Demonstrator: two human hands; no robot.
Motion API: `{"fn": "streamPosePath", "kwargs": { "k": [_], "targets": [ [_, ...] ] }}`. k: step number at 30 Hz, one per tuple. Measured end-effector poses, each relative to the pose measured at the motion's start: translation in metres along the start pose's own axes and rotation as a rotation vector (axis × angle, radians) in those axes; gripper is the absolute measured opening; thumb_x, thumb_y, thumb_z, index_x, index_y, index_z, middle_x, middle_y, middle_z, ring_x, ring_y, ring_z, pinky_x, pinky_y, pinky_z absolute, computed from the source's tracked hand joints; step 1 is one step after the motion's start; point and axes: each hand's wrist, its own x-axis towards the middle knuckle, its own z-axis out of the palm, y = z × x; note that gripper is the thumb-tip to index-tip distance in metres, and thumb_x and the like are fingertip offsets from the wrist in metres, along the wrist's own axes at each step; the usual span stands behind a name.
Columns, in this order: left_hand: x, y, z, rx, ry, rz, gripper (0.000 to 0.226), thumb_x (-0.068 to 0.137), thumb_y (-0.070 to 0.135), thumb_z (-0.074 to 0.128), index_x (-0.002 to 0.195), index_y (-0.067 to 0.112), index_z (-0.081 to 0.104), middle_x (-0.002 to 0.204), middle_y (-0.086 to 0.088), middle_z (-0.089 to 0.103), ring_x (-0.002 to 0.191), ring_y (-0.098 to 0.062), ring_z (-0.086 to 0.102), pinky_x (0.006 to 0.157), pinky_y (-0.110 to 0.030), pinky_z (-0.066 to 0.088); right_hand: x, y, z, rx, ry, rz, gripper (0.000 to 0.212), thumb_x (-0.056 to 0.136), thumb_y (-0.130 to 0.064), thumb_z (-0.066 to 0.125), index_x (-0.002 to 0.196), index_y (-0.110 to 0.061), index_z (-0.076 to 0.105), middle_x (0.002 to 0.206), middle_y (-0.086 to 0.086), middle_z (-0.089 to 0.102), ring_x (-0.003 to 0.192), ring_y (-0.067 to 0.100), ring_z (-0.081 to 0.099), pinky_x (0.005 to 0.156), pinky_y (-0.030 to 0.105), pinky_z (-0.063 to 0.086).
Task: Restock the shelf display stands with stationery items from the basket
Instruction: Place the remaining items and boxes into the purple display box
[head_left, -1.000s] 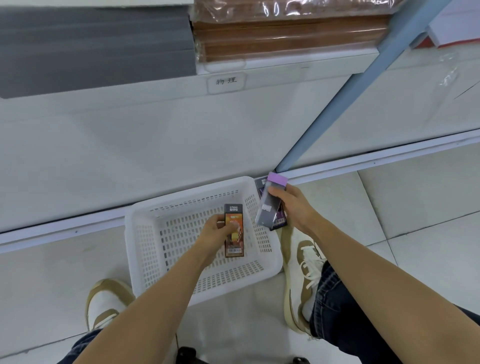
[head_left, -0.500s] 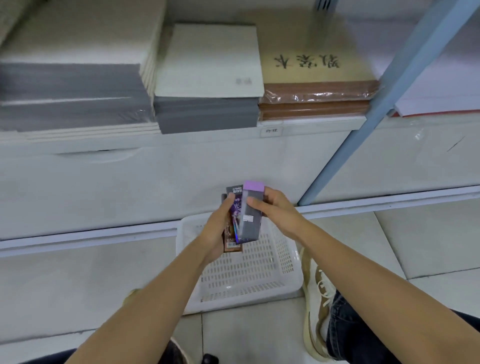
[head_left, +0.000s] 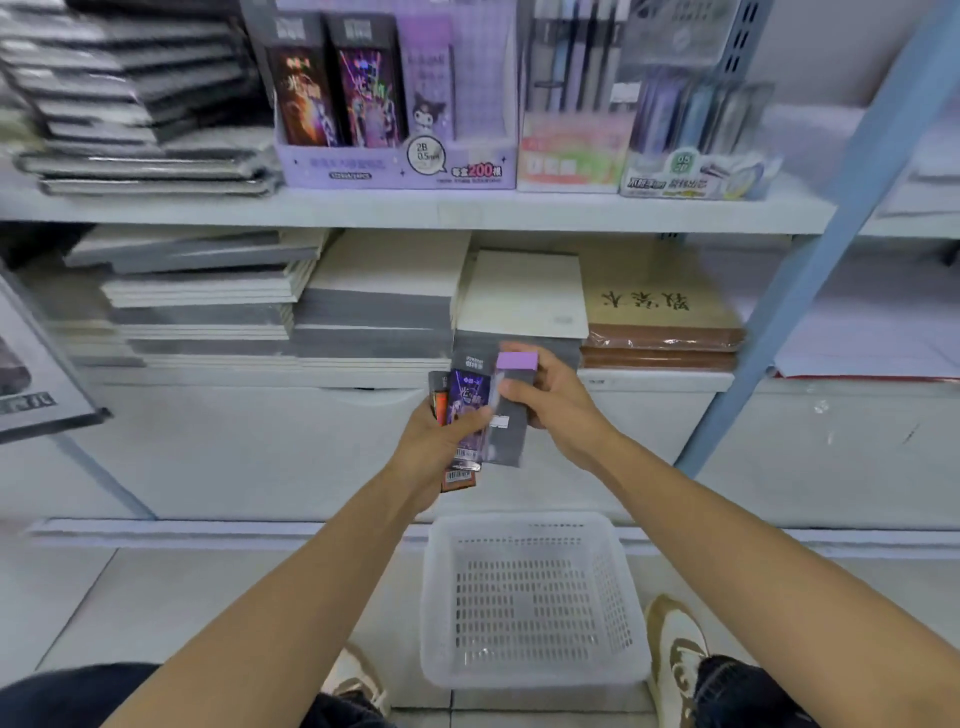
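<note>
The shelf unit fills the view, and its upper board (head_left: 571, 213) carries the goods at reaching height. Stacks of notebooks (head_left: 374, 312) lie flat on the lower board, out of the way of this job. At the front edge of the upper board stands the purple display stand (head_left: 363, 169), with tall packs upright in its slots, faces outward so that shoppers can read them; the slot at its right end looks the least filled. The white basket (head_left: 524, 522) sits on the floor against the foot of the shelf, between the person's shoes, and no packs show in it, so the last load seems to be in hand. The left hand (head_left: 431, 447) is clenched round a fan of lead packs, the dark purple pack (head_left: 465, 405) in front and the orange pack (head_left: 441, 408) behind, spread so that each can be drawn off singly. The right hand (head_left: 556, 410) pinches the grey box with the lilac cap (head_left: 511, 421) just beside that fan, cap upward, probably to sort it towards its matching slot
</note>
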Motion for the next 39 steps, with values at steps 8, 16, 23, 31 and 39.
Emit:
{"fn": "streamPosePath", "kwargs": {
  "k": [8, 16, 23, 31, 39],
  "targets": [
    [-0.032, 0.068, -0.003, 0.130, 0.039, 0.126, 0.038, 0.088, 0.018, 0.070, 0.120, 0.002, 0.056, 0.104, -0.021, 0.069, 0.080, -0.028, 0.066, 0.073, -0.039, 0.055, -0.008, -0.081, 0.025, -0.050, 0.023, -0.068, 0.032, 0.091, -0.022, 0.066, 0.119, -0.014, 0.052, 0.079, 0.002, 0.056, 0.051, 0.007, 0.052, 0.045, 0.018, 0.039],
    [-0.047, 0.128, -0.025, -0.012, -0.026, 0.131, 0.023, 0.088, 0.027, 0.068, 0.104, 0.011, 0.070, 0.094, -0.012, 0.075, 0.075, -0.024, 0.072, 0.070, -0.041, 0.060, -0.005, -0.146, 0.031, -0.053, -0.113, -0.233, 0.029, 0.093, -0.002, 0.058, 0.122, -0.003, 0.056, 0.087, 0.011, 0.058, 0.056, 0.012, 0.046, 0.045, 0.019, 0.037],
    [-0.041, 0.189, -0.040, -0.058, 0.056, 0.341, 0.016, 0.089, 0.023, 0.067, 0.100, 0.013, 0.074, 0.098, -0.005, 0.076, 0.080, -0.017, 0.074, 0.062, -0.031, 0.059, 0.021, -0.226, 0.028, -0.336, 0.048, -0.541, 0.015, 0.097, -0.013, 0.056, 0.110, -0.006, 0.059, 0.080, 0.000, 0.065, 0.065, 0.010, 0.058, 0.061, 0.023, 0.051],
    [-0.019, 0.223, -0.070, -0.056, 0.170, 0.375, 0.022, 0.085, 0.023, 0.072, 0.102, 0.009, 0.070, 0.086, -0.013, 0.076, 0.074, -0.017, 0.072, 0.063, -0.031, 0.053, 0.070, -0.266, 0.062, -0.557, 0.187, -0.751, 0.010, 0.096, -0.014, 0.057, 0.105, -0.009, 0.056, 0.098, 0.007, 0.070, 0.086, 0.017, 0.066, 0.078, 0.031, 0.057],
    [-0.003, 0.227, -0.083, -0.101, 0.191, 0.372, 0.012, 0.083, 0.018, 0.074, 0.091, 0.009, 0.071, 0.086, -0.014, 0.075, 0.076, -0.018, 0.073, 0.074, -0.039, 0.055, 0.099, -0.263, 0.077, -0.753, 0.093, -0.796, 0.013, 0.095, -0.016, 0.059, 0.106, -0.009, 0.058, 0.101, 0.005, 0.071, 0.094, 0.018, 0.066, 0.080, 0.030, 0.052]
  ]
}}
